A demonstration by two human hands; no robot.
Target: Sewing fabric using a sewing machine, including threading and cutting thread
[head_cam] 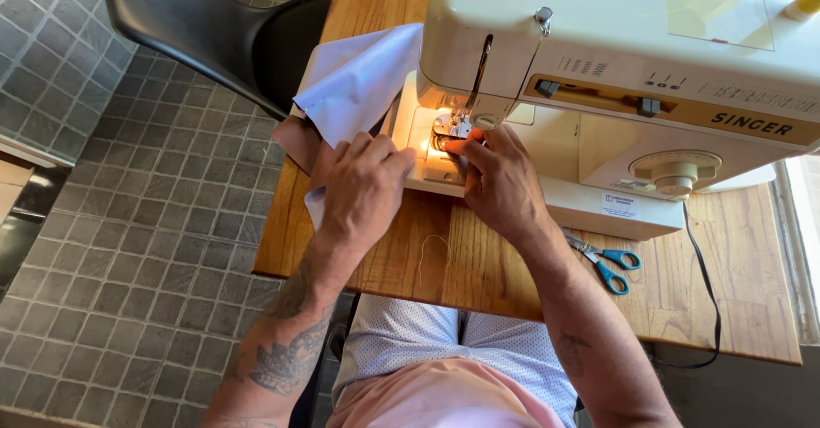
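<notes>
Both hands press lilac fabric beside the needle.

I see no packages and no screens here, only labels on the cream sewing machine. A small white rectangular sticker with blue and dark print sits on the machine's base, low on the front face, just below the round beige dial. Above that dial, along the tan band across the machine's front, I see a line of dark block lettering. Further up, on the cream body, small dark stitch markings sit in a row.
</notes>
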